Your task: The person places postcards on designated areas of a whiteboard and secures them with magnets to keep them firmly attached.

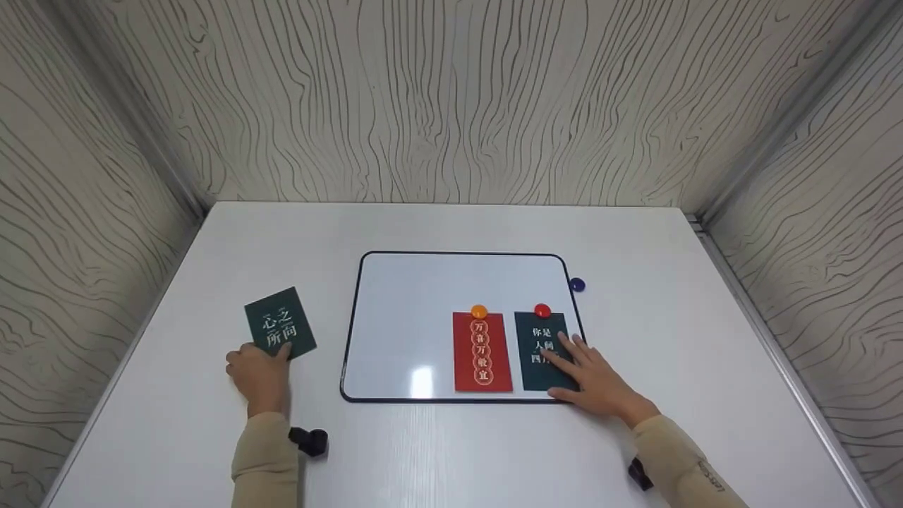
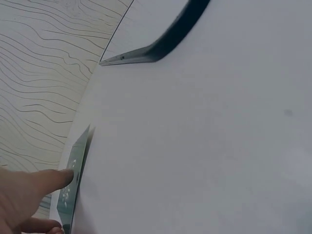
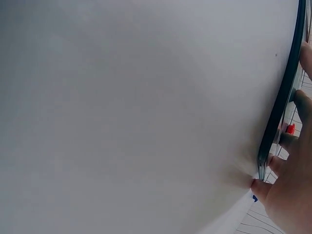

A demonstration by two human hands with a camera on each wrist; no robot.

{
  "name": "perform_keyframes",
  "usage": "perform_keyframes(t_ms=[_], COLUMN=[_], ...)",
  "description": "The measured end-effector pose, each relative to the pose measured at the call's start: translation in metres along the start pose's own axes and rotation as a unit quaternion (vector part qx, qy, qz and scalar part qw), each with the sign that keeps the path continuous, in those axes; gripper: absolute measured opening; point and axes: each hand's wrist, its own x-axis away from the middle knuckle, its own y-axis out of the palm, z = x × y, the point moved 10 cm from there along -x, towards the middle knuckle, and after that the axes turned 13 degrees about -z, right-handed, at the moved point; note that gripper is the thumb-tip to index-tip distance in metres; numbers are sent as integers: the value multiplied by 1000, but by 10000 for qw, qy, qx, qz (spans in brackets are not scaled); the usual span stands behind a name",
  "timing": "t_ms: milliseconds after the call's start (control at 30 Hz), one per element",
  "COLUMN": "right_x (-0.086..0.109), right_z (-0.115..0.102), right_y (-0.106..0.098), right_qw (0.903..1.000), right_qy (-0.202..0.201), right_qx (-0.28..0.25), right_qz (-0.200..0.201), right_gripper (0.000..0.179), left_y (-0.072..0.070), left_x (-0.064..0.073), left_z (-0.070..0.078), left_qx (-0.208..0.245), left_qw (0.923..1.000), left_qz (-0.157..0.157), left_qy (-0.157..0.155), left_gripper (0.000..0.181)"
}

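My left hand (image 1: pixel 259 374) pinches the lower edge of a dark green card (image 1: pixel 296 315) with white characters, thumb on its printed face. The card is tilted, left of the whiteboard (image 1: pixel 402 303). In the left wrist view the thumb (image 2: pixel 56 180) lies over this card (image 2: pixel 73 187). My right hand (image 1: pixel 596 381) rests with spread fingers on a second dark green card (image 1: pixel 540 377) at the board's right side, covering part of its text. A red round magnet (image 1: pixel 542 310) sits at that card's top edge. In the right wrist view the fingers reach over the board's black rim (image 3: pixel 280 107).
Left of the second green card, a red card (image 1: pixel 462 353) with gold characters lies on the board under an orange magnet (image 1: pixel 480 311). A dark blue magnet (image 1: pixel 578 284) is just outside the board's right rim. Patterned walls (image 1: pixel 437 106) enclose the white table (image 1: pixel 395 458).
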Motion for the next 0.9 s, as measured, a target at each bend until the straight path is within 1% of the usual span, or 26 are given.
perform_keyframes(t_ms=[200,433,633,767,900], right_x=[-1,0,1,1,2], right_z=[0,-1,0,-1,-2], right_y=[0,-1,-1,-2,-2], right_qw=[10000,10000,9999,10000,10000], right_qy=[-9,11,75,44,25], right_qx=[-4,-34,-83,-50,-28], right_qz=[13,2,5,47,58], right_gripper=[68,69,69,69,69], left_y=[-1,-2,-3,-3,-5], left_x=[0,-4,-6,-7,-8], left_z=[0,-3,-4,-6,-8], left_qx=[10,89,206,399,749], left_qw=[10000,9996,9994,9988,9968], left_qz=[-14,-35,-72,-63,36], left_qy=[-92,-252,-258,-277,-266], left_gripper=[63,61,61,57,45])
